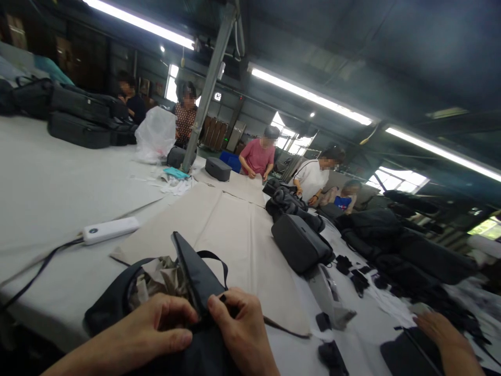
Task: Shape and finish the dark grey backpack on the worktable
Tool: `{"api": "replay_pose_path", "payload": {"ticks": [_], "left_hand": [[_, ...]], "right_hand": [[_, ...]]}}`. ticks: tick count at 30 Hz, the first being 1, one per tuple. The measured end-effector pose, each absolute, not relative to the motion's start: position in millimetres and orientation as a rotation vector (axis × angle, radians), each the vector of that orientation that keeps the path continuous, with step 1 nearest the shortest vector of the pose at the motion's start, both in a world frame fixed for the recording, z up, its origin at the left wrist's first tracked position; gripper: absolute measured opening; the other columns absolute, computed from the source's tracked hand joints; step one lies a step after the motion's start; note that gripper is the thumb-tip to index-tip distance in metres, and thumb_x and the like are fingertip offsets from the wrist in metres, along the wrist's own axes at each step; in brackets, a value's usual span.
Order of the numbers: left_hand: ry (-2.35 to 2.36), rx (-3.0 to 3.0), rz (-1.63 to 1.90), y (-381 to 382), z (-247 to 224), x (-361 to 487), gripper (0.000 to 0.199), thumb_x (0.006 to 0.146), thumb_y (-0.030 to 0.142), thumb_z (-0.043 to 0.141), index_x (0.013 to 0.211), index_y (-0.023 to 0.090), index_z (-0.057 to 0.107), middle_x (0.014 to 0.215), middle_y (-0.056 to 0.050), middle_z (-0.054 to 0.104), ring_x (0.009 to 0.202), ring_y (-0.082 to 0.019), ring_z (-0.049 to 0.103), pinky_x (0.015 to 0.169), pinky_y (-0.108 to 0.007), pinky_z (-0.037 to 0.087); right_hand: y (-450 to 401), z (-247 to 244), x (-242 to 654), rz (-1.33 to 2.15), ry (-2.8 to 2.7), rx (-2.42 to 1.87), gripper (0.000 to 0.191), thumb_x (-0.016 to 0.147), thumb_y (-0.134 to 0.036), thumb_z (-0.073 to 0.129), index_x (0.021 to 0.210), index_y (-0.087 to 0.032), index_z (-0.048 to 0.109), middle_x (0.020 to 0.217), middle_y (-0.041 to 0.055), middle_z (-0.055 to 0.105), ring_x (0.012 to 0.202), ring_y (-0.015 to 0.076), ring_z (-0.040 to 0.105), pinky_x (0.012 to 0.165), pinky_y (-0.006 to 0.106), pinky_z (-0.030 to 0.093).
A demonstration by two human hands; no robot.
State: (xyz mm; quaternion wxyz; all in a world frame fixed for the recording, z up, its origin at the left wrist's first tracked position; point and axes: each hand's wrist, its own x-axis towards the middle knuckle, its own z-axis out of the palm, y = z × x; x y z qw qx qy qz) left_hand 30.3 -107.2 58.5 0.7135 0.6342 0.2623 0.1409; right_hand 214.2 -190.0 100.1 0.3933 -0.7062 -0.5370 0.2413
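while the right hand (243, 325) pinches and seemingly adjusts the flap (201, 272) of the bag (108, 302), the half-open left hand (162, 322) likely needs precision.

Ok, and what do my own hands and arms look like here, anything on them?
Both your left hand and right hand are bare: no gloves. I see no ring, watch or marking on them. The left forearm shows no sleeve; the right arm is cut off by the frame, so its sleeve can't be told. The thumbnails look short.

2 bare hands (166, 325), bare wrists (131, 334)
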Motion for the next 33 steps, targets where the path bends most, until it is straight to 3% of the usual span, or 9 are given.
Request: {"api": "replay_pose_path", "payload": {"ticks": [3, 7, 10, 17, 23, 27, 30, 33], "left_hand": [[0.658, 1.417, 0.338, -110, 56, 31, 0.041, 0.07, 0.053, 0.073, 0.095, 0.02, 0.073, 0.095, -0.003, 0.071, 0.098, -0.027, 0.06, 0.085, -0.03, 0.046], [0.688, 1.377, 0.345, -114, 52, 33, 0.045, 0.072, 0.059, 0.069, 0.089, 0.018, 0.071, 0.088, -0.003, 0.067, 0.091, -0.024, 0.057, 0.082, -0.029, 0.046], [0.659, 1.228, 0.321, -115, 47, 32, 0.054, 0.071, 0.068, 0.069, 0.093, 0.019, 0.069, 0.092, -0.002, 0.067, 0.092, -0.022, 0.056, 0.082, -0.027, 0.047], [0.579, 0.981, 0.371, -112, 32, 30, 0.044, 0.074, 0.057, 0.077, 0.086, 0.017, 0.064, 0.075, 0.003, 0.057, 0.067, -0.01, 0.047, 0.061, -0.018, 0.038], [0.639, 1.0, 0.328, -108, 23, 38, 0.048, 0.072, 0.056, 0.079, 0.088, 0.013, 0.065, 0.075, 0.001, 0.059, 0.067, -0.01, 0.048, 0.06, -0.018, 0.035], [0.521, 1.148, 0.388, -112, 24, 47, 0.047, 0.072, 0.06, 0.076, 0.079, 0.015, 0.062, 0.074, 0.0, 0.059, 0.068, -0.014, 0.05, 0.06, -0.021, 0.037], [0.584, 1.354, 0.432, -119, 34, 51, 0.044, 0.068, 0.056, 0.078, 0.085, 0.018, 0.065, 0.083, -0.002, 0.064, 0.081, -0.021, 0.058, 0.073, -0.025, 0.045], [0.749, 1.452, 0.432, -121, 39, 52, 0.047, 0.081, 0.066, 0.06, 0.083, 0.019, 0.065, 0.085, -0.003, 0.066, 0.089, -0.025, 0.06, 0.081, -0.028, 0.048]], "right_hand": [[-183, 95, 215, 0.668, -1.349, -1.815, 0.05, 0.084, -0.05, 0.056, 0.05, -0.019, 0.036, 0.054, -0.0053, 0.032, 0.056, 0.0088, 0.032, 0.055, 0.028, 0.024], [-178, 90, 215, 0.772, -1.315, -1.818, 0.052, 0.083, -0.054, 0.057, 0.051, -0.019, 0.035, 0.054, -0.006, 0.025, 0.054, 0.0075, 0.026, 0.051, 0.028, 0.018], [-174, 86, 215, 0.795, -1.299, -1.841, 0.053, 0.082, -0.055, 0.057, 0.051, -0.019, 0.035, 0.054, -0.0058, 0.024, 0.054, 0.0072, 0.025, 0.05, 0.028, 0.017], [-160, 82, 218, 0.891, -1.253, -1.898, 0.045, 0.079, -0.046, 0.058, 0.047, -0.018, 0.043, 0.049, -0.0045, 0.031, 0.049, 0.0068, 0.026, 0.047, 0.026, 0.017], [-157, 83, 218, 0.976, -1.249, -1.828, 0.048, 0.081, -0.048, 0.06, 0.047, -0.018, 0.043, 0.048, -0.0055, 0.031, 0.048, 0.0061, 0.025, 0.047, 0.026, 0.017], [-168, 85, 214, 0.864, -1.336, -1.629, 0.059, 0.091, -0.06, 0.046, 0.053, -0.017, 0.058, 0.053, -0.0017, 0.048, 0.054, 0.0091, 0.041, 0.054, 0.026, 0.03], [-180, 86, 211, 0.719, -1.467, -1.478, 0.053, 0.098, -0.051, 0.039, 0.071, -0.021, 0.074, 0.06, 0.0002, 0.064, 0.062, 0.0115, 0.056, 0.066, 0.026, 0.04], [-190, 82, 212, 0.625, -1.489, -1.335, 0.041, 0.099, -0.045, 0.041, 0.091, -0.025, 0.076, 0.077, 0.0011, 0.073, 0.077, 0.0138, 0.065, 0.076, 0.027, 0.047]]}}
